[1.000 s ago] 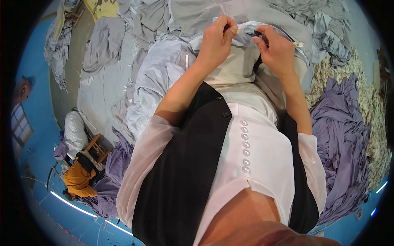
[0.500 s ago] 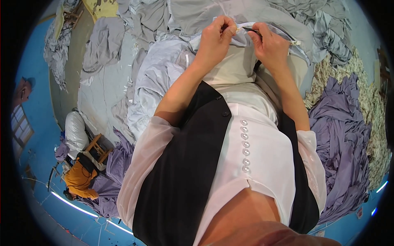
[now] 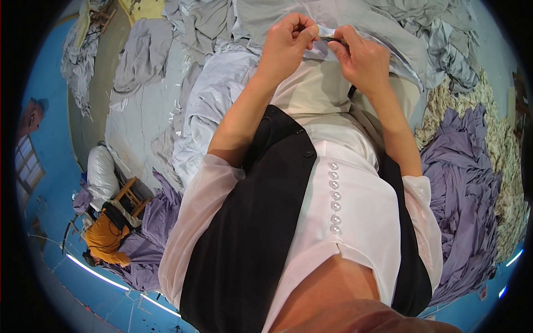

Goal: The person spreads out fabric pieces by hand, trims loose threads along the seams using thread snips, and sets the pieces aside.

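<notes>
1. Light grey cloth (image 3: 355,12): spread over the lap at top centre, pale edge bunched up between both hands.
2. Left hand (image 3: 288,47): narrow, thumb and index fingertips pinched together on the pale edge. Exact bit of cloth between the tips too small to tell.
3. Right hand (image 3: 363,60): narrow, fingers curled round a dark slim item (image 3: 337,40), mostly hidden by thumb and index finger. Kind of item: can't tell. Near the left fingertips, pointing roughly their way.
4. Beneath the hands: beige legwear (image 3: 305,86), partly under the grey cloth.
5. Just left of the lap: crumpled pale blue-grey cloth (image 3: 219,89). Further left, on the grey floor (image 3: 136,125): flat-lying grey piece (image 3: 145,50).
6. Upper right: another rumpled grey heap (image 3: 447,47). Below that: cream-and-brown patterned fabric (image 3: 505,205), with big purple pile (image 3: 463,166) alongside, close to the right elbow.
7. On the body: black vest (image 3: 244,222) over white top (image 3: 361,200), row of pearly buttons (image 3: 335,196) down the front.
8. Far left, well apart: co-worker in orange top (image 3: 104,238), near wooden stool (image 3: 127,191), stuffed white sack (image 3: 102,172) and more purple cloth (image 3: 161,208).
9. Edges: blue wall (image 3: 50,130), bent by the lens.
</notes>
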Demonstrator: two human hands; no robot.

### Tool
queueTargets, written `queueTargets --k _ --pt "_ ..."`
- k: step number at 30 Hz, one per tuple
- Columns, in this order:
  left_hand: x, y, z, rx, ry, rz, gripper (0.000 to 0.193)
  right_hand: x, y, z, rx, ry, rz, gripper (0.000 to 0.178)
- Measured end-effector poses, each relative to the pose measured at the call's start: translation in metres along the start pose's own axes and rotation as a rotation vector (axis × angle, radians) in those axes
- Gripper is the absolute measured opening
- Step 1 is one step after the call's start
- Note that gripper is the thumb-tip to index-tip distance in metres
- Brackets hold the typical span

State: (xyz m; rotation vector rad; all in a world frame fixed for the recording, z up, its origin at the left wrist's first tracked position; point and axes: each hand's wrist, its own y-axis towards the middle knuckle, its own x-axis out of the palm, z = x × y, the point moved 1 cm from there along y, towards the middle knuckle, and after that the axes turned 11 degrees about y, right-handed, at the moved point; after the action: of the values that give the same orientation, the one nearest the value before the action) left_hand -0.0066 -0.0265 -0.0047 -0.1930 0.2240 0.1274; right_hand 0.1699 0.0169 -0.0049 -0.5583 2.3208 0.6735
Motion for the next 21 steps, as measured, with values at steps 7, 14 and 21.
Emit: queueTargets --k 7,14,21 --pt "-0.009 0.005 0.005 0.021 -0.048 0.048 0.011 -0.002 0.003 -0.003 0.000 0.001 -0.015 0.021" --pt "-0.012 0.003 0.022 -0.009 0.011 0.056 0.011 0.005 0.011 -0.012 -0.043 -0.071 -0.057 0.021" --pt "-0.012 -0.007 0.031 0.026 0.021 0.044 0.006 -0.011 0.006 -0.001 0.080 -0.155 -0.049 0.021"
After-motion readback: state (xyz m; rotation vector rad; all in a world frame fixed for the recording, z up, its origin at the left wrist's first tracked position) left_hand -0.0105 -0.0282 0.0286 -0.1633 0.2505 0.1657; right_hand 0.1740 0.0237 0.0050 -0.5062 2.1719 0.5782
